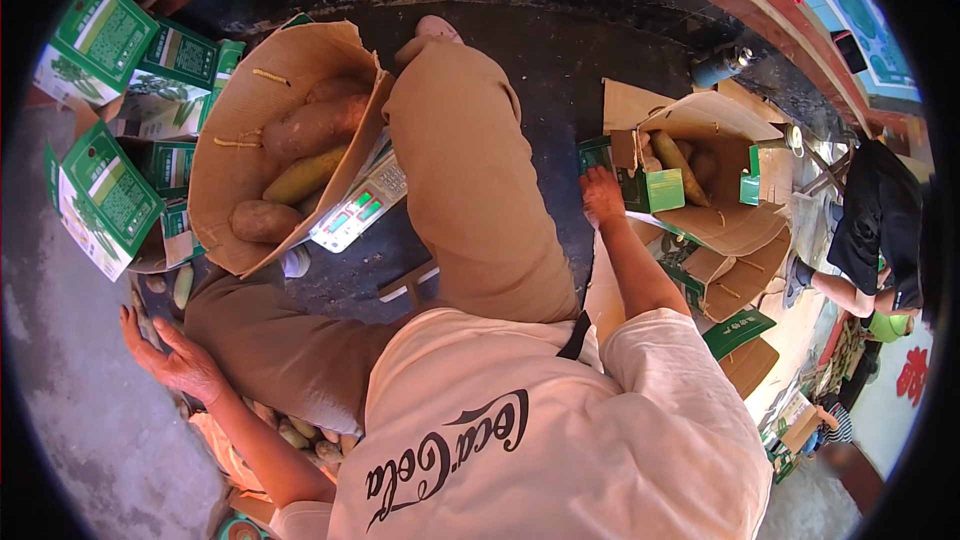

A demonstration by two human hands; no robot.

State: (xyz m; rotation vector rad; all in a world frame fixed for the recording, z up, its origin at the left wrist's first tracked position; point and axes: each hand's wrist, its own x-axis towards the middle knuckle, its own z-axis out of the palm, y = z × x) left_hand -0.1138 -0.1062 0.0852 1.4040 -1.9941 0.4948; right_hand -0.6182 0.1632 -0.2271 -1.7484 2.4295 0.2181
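Observation:
My left hand (178, 360) is held out at the lower left with its fingers spread, nothing in it. My right hand (603, 198) is at the near left corner of a green and brown cardboard box (735, 220), its fingers bent against the edge. Inside that box lie a long yellowish vegetable (680, 168) and some brown tubers (705, 168). Between my left leg and right leg an open cardboard box (225, 160) stands tilted on a digital scale (362, 202) with green lit digits. It holds large brown tubers (315, 127) and a long yellow-green vegetable (305, 176).
Several green and white cartons (105, 185) stand at the left. Loose vegetables (300, 430) lie beside my left leg. More opened boxes (735, 280) are at the right. A metal flask (722, 66) stands at the back right. Another person (880, 225) bends at the far right.

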